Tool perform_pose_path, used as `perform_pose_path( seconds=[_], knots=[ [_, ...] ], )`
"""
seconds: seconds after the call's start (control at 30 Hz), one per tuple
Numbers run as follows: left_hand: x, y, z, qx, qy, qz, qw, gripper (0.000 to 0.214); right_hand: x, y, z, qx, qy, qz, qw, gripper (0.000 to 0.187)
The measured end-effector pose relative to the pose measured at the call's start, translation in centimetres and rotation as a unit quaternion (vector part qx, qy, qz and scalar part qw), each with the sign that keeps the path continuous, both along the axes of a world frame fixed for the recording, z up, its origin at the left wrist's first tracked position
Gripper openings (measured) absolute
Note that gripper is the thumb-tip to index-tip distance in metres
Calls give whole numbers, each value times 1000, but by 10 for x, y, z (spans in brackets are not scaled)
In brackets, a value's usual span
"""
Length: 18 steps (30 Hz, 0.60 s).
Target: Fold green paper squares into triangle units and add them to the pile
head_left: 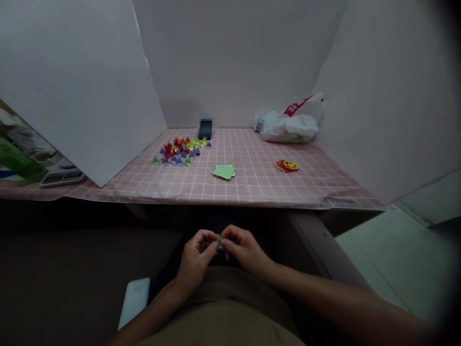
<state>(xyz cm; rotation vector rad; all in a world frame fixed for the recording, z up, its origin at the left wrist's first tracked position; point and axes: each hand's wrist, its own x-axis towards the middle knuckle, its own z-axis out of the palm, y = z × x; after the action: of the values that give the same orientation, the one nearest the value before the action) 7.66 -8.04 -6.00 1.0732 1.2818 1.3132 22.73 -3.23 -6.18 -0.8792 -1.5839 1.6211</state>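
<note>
At the far left edge of the pink checked surface point(252, 185), a calculator point(62, 178) is lying just beside the foot of a leaning white board point(72, 86), with a blurred green object point(19, 163) sitting behind it. Further right, toward the back left corner, a heap of small folded paper pieces point(182, 150) in red, orange, yellow, purple and green is spreading across the cloth, and a small dark box point(205, 129) is standing upright just behind it against the back wall. Near the middle, closer to the front edge, a few green paper squares point(224, 171) are lying flat in a loose stack. Below the front edge, over the lap, a white flat object point(135, 298) is resting to the left of the left hand point(196, 257). That hand is meeting the right hand point(243, 247), and a tiny green folded paper piece point(218, 240) is sitting between them: the left fingers point(205, 238) and the right fingers point(230, 235) are curling in and pinching it from both sides, well clear of the surface. To the right on the cloth, a red and yellow paper cutout point(286, 166) is lying alone, and a white plastic bag point(290, 122) with red print is slumping in the back right corner.
</note>
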Motion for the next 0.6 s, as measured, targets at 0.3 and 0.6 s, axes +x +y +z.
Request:
perform_pose_path(
  seconds=[0.3, 0.6],
  knots=[
    [-1, 0, 1, -1, -8, -5, 1000, 10, 0, -1, -3, -18, -2, 7, 1000, 19],
    [-3, -1, -2, -1, -35, -18, 999, 8, 1, -2, 2, -32, -4, 22, 999, 20]
  ],
)
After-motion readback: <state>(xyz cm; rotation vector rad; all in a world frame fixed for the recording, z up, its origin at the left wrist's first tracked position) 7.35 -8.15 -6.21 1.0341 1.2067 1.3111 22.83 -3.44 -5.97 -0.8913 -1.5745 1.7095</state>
